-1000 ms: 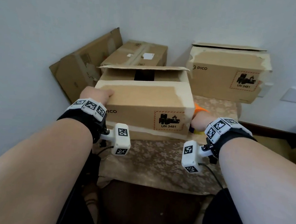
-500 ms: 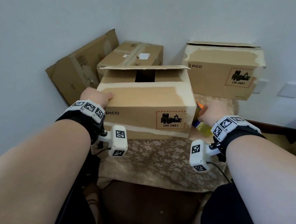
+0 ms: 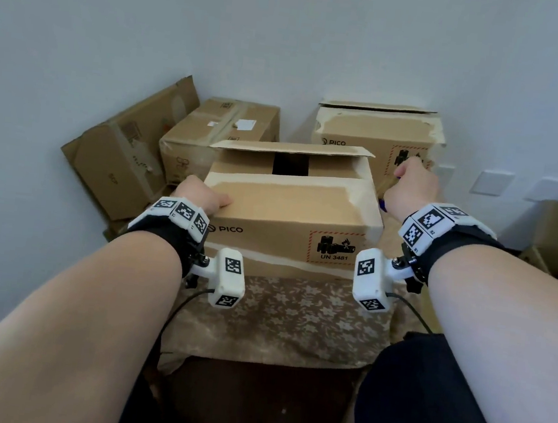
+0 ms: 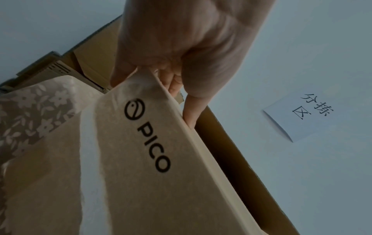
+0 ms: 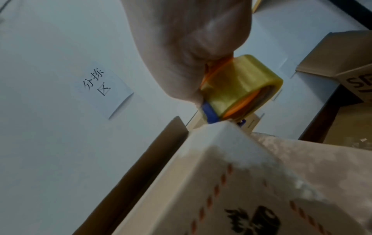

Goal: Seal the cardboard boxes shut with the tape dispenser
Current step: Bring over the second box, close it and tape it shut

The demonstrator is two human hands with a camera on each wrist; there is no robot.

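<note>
— Where are you with the sealing?

— Early, I'd say. The PICO box [image 3: 291, 212] in front of me sits on the surface [image 3: 294, 316] with its floral cloth, and its top is not closed: the far flap [image 3: 291, 148] stands a little raised and there is a dark gap [image 3: 290, 164] between it and the near flap. I see no fresh strip of tape across that seam.

— And your hands?

— My left hand [image 3: 200, 194] grips the box's near left top corner, thumb on the front face and fingers [image 4: 190, 109] hooked over the edge. My right hand [image 3: 411, 187] is closed around the tape dispenser [image 5: 239, 89], a yellowish roll on an orange and blue frame, held just beside the box's right top corner. Whether the tape end touches the cardboard yet, I cannot tell.

— What about the other boxes?

— A second PICO box [image 3: 379, 132] stands behind on the right; its top flap looks slightly lifted, so I judge it unsealed too. The plain carton [image 3: 220, 129] at the back left seems to carry old tape already. A flattened carton [image 3: 125, 154] leans on the wall.

— So what's left?

— Pressing the flaps down, taping this seam, then the box behind.
</note>
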